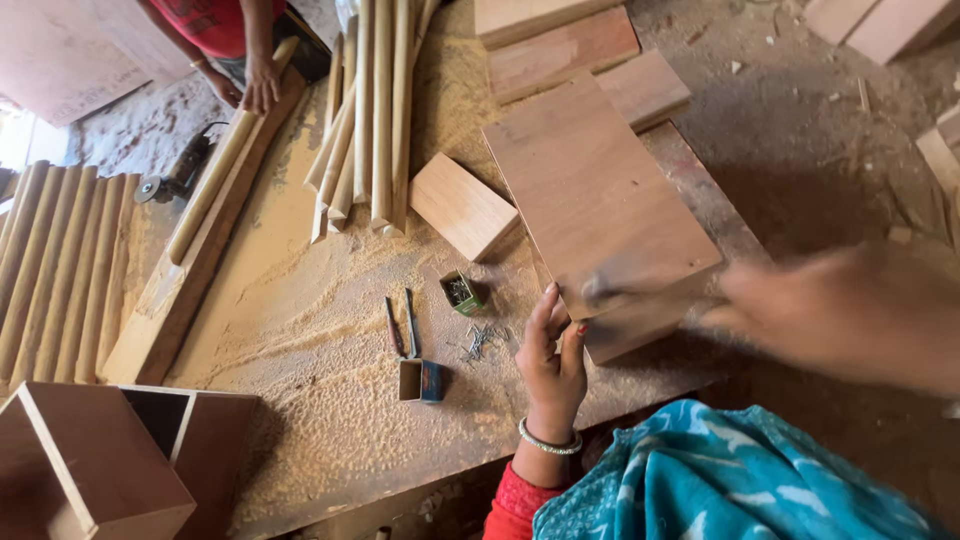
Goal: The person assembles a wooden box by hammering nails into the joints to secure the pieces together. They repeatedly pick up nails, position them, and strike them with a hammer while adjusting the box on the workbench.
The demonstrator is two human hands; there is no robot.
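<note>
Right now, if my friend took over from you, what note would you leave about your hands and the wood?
Left hand: fingers pinched at the near edge of the wooden board, steadying it; what they pinch is too small to tell.
Right hand: blurred in motion beside the board, with a dark tool at the board's corner.
Loose nails and small boxes lie in the sawdust left of the board.
Done and left: cannot tell from this view.
</note>
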